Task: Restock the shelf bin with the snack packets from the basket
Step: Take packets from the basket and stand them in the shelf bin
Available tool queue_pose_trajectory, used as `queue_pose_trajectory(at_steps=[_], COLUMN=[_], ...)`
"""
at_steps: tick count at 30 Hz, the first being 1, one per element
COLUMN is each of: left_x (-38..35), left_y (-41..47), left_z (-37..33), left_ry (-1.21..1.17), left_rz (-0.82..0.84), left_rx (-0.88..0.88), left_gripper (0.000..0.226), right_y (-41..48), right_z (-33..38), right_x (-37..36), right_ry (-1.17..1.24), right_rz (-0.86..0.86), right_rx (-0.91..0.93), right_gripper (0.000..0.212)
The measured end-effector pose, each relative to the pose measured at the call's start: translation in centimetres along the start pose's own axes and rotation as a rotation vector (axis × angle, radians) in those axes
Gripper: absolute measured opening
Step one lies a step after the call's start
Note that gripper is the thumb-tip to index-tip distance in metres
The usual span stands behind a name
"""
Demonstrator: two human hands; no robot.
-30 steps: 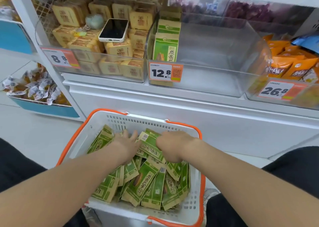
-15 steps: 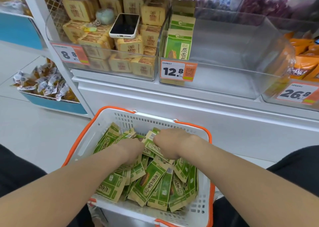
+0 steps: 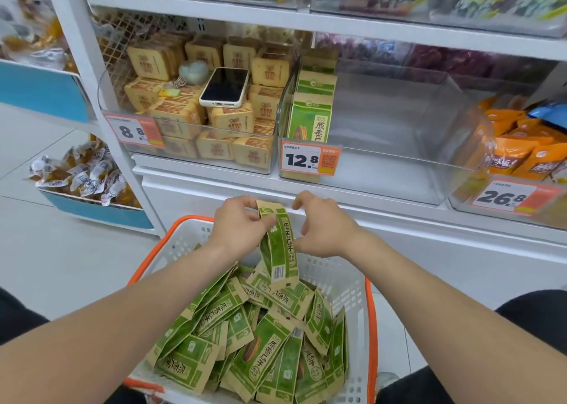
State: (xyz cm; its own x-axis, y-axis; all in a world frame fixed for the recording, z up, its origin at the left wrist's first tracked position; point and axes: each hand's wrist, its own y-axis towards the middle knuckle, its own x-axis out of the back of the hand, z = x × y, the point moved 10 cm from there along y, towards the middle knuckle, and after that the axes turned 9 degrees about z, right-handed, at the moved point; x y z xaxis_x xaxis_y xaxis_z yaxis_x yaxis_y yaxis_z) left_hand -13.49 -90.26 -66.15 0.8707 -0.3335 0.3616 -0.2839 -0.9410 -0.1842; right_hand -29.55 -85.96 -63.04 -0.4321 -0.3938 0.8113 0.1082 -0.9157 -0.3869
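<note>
A shop's snack aisle: white shelving (image 3: 276, 18) carries clear plastic bins (image 3: 399, 176) of packaged goods, each fronted by a printed price tag (image 3: 310, 159); nearest, an orange-rimmed shopping basket (image 3: 372, 311) holds many identical green snack packets (image 3: 260, 357).

A white shelf unit (image 3: 460, 268) fills the far side, its boards (image 3: 245, 16) stacked above a plain base. Wire mesh (image 3: 119, 41) backs its left end, behind a white post (image 3: 89, 75). Further left stand blue bins (image 3: 36, 93). The pale tiled floor (image 3: 61, 265) lies under even light.
</note>
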Motion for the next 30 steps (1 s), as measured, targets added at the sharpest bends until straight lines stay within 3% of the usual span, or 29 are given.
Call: queue_pose_trajectory(at_steps=[2, 5, 9, 11, 13, 16, 18, 23, 26, 30], left_x=[0.6, 0.7, -0.2, 0.3, 0.7, -0.7, -1.1, 1.7, 3.6, 3.5], left_y=[-0.4, -0.8, -1.0, -1.1, -1.3, -1.7, -2.1, -2.4, -2.3, -2.1], left_z=[-1.4, -2.7, -4.5, -5.0, -5.3, -6.2, -7.9, -11.0, -11.7, -13.5], left_ry=[0.018, -0.06, -0.311, -0.251, -0.173, -0.226, -0.236, -0.059, -0.01, 0.009], left_rz=[-0.106, -0.146, -0.024, -0.06, -0.104, 0.035, 0.071, -0.222, -0.372, -0.346], left_rx=[-0.011, -0.016, -0.038, -0.041, -0.035, -0.025, -0.12, -0.292, -0.321, -0.399], left_gripper=[0.026, 0.025, 0.02, 0.026, 0.025, 0.044, 0.055, 0.064, 0.063, 0.06], right_y=[-0.8, -1.6, -2.1, -2.5, -3.4, -4.9, -6.0, -7.3, -7.0, -6.3], right_z=[1.7, 2.9, 2.6, 2.1, 2.3, 2.4, 2.4, 1.7, 1.7, 1.1], right_x=[-1.3, -1.2, 0.5, 1.5, 3.1, 5.6, 6.6, 8.4, 8.2, 7.1], right_ry=[0.128, 0.25, 0.326, 0.435, 0.548, 0.633, 0.6, 0.803, 1.057, 1.394], right_rz=[0.133, 0.124, -0.002, -0.06, -0.147, -0.334, -0.45, -0.704, -0.662, -0.496], right_rx=[0.074, 0.102, 0.083, 0.051, 0.064, 0.077, 0.07, 0.153, 0.217, 0.162], right_gripper=[0.094, 0.102, 0.063, 0.041, 0.034, 0.022, 0.018, 0.025, 0.013, 0.013])
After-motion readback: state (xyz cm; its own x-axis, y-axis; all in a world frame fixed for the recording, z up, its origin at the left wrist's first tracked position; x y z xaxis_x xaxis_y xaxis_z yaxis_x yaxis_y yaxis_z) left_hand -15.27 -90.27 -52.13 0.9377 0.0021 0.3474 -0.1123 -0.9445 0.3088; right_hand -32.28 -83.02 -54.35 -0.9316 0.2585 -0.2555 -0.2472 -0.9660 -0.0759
